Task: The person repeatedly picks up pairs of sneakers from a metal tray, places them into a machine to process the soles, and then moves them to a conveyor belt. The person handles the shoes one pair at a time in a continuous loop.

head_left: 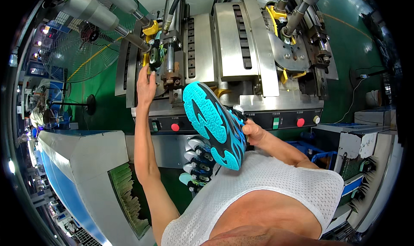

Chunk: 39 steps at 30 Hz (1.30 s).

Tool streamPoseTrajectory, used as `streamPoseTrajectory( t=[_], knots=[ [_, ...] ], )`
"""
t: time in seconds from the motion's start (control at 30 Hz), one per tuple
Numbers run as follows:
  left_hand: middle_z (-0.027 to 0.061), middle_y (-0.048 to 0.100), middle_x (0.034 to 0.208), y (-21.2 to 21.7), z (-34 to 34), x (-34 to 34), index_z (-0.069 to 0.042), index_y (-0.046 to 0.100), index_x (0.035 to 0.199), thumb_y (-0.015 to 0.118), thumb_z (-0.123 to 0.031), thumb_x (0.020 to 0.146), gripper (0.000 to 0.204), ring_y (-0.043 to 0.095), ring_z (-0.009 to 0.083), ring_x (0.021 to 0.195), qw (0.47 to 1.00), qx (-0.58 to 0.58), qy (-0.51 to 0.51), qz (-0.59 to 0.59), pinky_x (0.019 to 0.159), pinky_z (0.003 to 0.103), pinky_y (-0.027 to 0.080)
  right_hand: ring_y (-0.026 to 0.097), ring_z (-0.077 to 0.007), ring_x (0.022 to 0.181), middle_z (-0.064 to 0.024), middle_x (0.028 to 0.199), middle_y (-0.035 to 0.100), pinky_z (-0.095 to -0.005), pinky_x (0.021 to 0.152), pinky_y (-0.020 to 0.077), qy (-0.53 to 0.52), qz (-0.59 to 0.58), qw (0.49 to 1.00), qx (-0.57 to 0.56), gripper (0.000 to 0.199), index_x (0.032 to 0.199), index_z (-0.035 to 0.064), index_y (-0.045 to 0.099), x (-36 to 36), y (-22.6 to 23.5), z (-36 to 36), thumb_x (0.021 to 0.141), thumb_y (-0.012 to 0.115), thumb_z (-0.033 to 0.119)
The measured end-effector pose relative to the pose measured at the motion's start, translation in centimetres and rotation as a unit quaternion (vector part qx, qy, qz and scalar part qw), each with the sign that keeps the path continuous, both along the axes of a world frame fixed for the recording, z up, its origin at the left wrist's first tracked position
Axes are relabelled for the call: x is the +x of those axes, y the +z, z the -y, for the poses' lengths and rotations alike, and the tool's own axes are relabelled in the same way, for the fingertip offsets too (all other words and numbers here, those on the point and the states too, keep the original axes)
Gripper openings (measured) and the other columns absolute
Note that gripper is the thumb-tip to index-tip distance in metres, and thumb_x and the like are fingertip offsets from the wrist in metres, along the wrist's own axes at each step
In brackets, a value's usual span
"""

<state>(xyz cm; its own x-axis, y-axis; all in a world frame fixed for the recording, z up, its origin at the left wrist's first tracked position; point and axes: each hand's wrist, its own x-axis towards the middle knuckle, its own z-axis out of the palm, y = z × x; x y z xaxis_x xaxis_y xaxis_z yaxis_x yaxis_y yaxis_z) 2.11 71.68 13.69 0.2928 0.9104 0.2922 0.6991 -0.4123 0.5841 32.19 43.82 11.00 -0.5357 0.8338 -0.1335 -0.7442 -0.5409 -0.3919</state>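
Observation:
My right hand (pixel 253 133) grips a sneaker (pixel 233 127) by its upper, in front of my chest. The black and blue shoe is tilted, and its turquoise sole (pixel 202 110) faces up toward me. Farther forward on the left, my left hand (pixel 146 84) reaches up with thumb and fingers apart. Its fingertips are by a dark shoe-like piece (pixel 155 56) among the clamps of the left press station; whether they touch it I cannot tell. Yellow pads (pixel 151 28) and grey press cylinders (pixel 139 41) surround that piece.
The metal press machine (pixel 235 39) spans the front, its lower panel carrying red buttons (pixel 175 127) and green switches. Several shoes (pixel 200 155) sit below the panel. A white curved housing (pixel 84 153) with green fringe stands left, a fan (pixel 88 37) behind it. More machinery (pixel 366 144) stands right.

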Motion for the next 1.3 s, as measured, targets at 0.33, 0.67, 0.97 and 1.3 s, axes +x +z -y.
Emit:
streamPoseTrajectory(
  t=[0.33, 0.67, 0.97, 1.3],
  knots=[
    [0.0344, 0.050, 0.123, -11.5, -13.9, 1.6, 0.012, 0.035, 0.134, 0.066, -0.028, 0.090, 0.067, 0.048, 0.0484, 0.117, 0.989, 0.055, 0.082, -0.111, 0.095, 0.050, 0.043, 0.047, -0.0307, 0.131, -0.0174, 0.149, 0.039, -0.0447, 0.109, 0.0395, -0.108, -0.023, 0.993, 0.049, 0.107, 0.151, 0.0044, 0.023, 1.9, 2.1, -1.4, 0.070, 0.085, 0.035],
    [0.0353, 0.057, 0.116, -8.3, -18.3, 1.3, 0.009, 0.038, 0.122, 0.071, -0.041, 0.081, 0.073, 0.057, 0.0477, 0.108, 0.985, -0.016, 0.132, -0.108, 0.089, 0.048, 0.048, 0.064, -0.0257, 0.107, -0.0168, 0.124, 0.061, -0.0395, 0.094, 0.0534, -0.167, 0.217, 0.956, -0.109, 0.073, 0.139, -0.0033, 0.040, 0.8, 5.1, -0.8, 0.076, 0.070, 0.018],
    [0.0180, 0.062, 0.109, 3.5, 5.6, -5.4, 0.004, 0.045, 0.125, 0.073, -0.017, 0.084, 0.054, 0.061, 0.0241, 0.098, 0.966, -0.012, 0.154, 0.207, 0.088, 0.035, 0.047, 0.062, -0.0165, 0.096, -0.0092, 0.111, 0.063, -0.0338, 0.085, 0.0525, -0.149, 0.340, 0.928, 0.031, 0.054, 0.130, -0.0015, 0.050, -8.1, 8.1, -14.1, 0.082, 0.071, 0.013],
    [0.0181, 0.052, 0.121, -5.8, 37.2, -15.3, 0.006, 0.041, 0.129, 0.073, -0.007, 0.083, 0.058, 0.053, 0.0263, 0.111, 0.853, -0.196, 0.456, 0.163, 0.098, 0.036, 0.042, 0.059, -0.0377, 0.109, -0.0250, 0.120, 0.054, -0.0424, 0.093, 0.0504, -0.245, 0.729, 0.637, -0.055, 0.076, 0.125, -0.0090, 0.040, -18.5, -8.6, -48.7, 0.068, 0.081, 0.019]
  ],
)
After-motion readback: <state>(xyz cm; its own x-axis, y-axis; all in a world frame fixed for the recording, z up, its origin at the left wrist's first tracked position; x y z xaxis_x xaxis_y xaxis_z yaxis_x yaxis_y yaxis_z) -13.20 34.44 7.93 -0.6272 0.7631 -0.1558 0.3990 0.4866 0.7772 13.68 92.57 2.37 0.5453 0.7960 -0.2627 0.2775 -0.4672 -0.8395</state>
